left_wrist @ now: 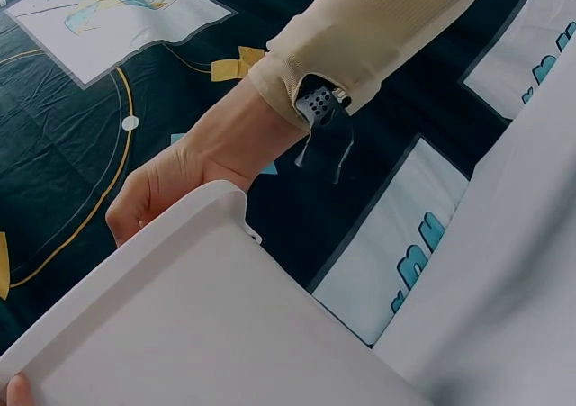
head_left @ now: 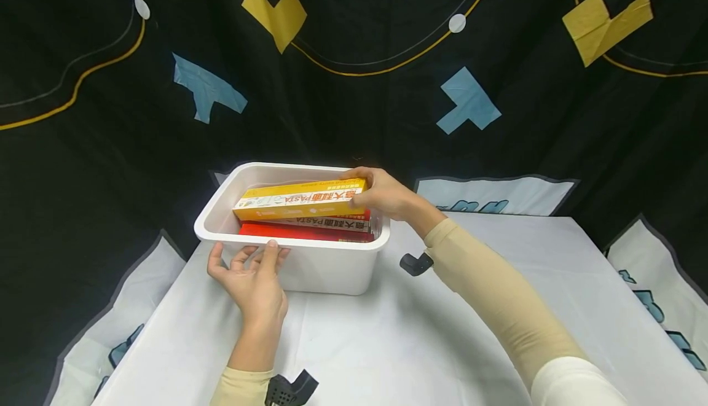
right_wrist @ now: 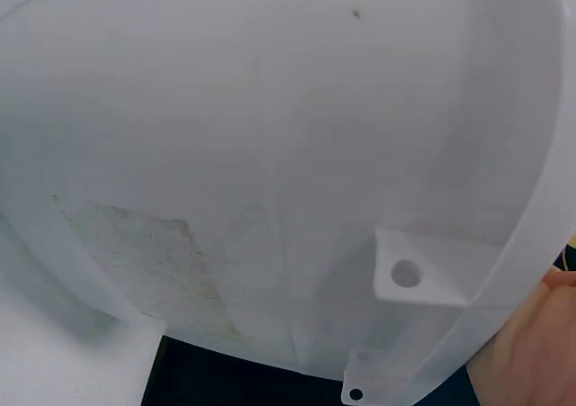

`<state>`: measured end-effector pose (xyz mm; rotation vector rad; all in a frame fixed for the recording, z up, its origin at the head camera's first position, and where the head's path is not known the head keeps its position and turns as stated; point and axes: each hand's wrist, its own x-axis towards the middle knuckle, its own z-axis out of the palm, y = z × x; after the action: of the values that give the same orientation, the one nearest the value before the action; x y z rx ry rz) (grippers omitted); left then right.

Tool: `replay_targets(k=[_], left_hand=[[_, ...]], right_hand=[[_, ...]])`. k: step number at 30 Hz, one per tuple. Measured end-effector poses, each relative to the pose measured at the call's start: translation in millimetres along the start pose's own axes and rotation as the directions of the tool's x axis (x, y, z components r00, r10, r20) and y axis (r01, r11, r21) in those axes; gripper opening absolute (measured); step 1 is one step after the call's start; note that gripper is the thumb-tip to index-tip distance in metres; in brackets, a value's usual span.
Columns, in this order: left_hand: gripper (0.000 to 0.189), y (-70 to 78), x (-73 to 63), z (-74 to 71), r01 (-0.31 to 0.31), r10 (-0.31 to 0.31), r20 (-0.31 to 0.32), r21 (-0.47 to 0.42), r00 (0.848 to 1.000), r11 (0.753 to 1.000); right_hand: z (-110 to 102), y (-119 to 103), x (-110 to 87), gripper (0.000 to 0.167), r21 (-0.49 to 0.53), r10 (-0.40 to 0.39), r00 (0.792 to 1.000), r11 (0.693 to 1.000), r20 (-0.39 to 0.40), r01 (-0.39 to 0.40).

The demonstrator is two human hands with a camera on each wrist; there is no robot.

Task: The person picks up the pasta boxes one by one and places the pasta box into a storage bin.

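Observation:
My right hand (head_left: 387, 194) grips the right end of a yellow and white pasta box (head_left: 298, 199), thumb on its near face and fingers over its far side. The box lies slanted in the mouth of a white plastic bin (head_left: 326, 271). Beneath it in the bin are another pasta box (head_left: 332, 223) and a red box (head_left: 304, 233), partly covered. My left hand (head_left: 254, 277), palm up, touches the front wall under the rim with its fingertips; one fingertip (left_wrist: 18, 391) shows in the left wrist view. The right wrist view shows mostly the bin's outer wall (right_wrist: 270, 154).
The bin stands at the back left of a white-covered table (head_left: 431, 332). A black curtain (head_left: 354, 117) with yellow and blue tape pieces hangs behind it. A small black device sits at each wrist.

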<state>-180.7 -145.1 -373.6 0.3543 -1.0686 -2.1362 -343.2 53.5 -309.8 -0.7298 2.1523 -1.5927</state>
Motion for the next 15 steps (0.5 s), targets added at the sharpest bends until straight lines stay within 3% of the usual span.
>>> replay_targets(k=[2, 4, 6, 10, 15], left_hand=[[0.089, -0.1, 0.3, -0.2, 0.001, -0.001, 0.000, 0.005, 1.000, 1.000], [0.089, -0.2, 0.5, -0.4, 0.000, 0.000, -0.001, 0.006, 1.000, 1.000], [0.089, -0.2, 0.5, -0.6, 0.000, 0.000, 0.001, 0.007, 1.000, 1.000], [0.090, 0.0, 0.6, -1.3, -0.002, 0.002, 0.004, 0.007, 1.000, 1.000], [0.089, 0.8, 1.6, -1.8, 0.003, -0.003, -0.007, -0.002, 1.000, 1.000]], right_hand=[[1, -1, -0.9, 0.070, -0.042, -0.006, 1.000, 0.999, -0.014, 0.005], [3, -2, -2.3, 0.069, -0.158, -0.032, 0.998, 0.987, -0.060, 0.022], [6, -3, -4.3, 0.067, -0.315, -0.069, 0.991, 0.949, -0.118, 0.029], [17, -2, -11.3, 0.064, -0.547, -0.141, 0.966, 0.837, -0.218, -0.001], [30, 4, -34.5, 0.058, -0.608, -0.249, 0.935, 0.792, -0.252, 0.047]])
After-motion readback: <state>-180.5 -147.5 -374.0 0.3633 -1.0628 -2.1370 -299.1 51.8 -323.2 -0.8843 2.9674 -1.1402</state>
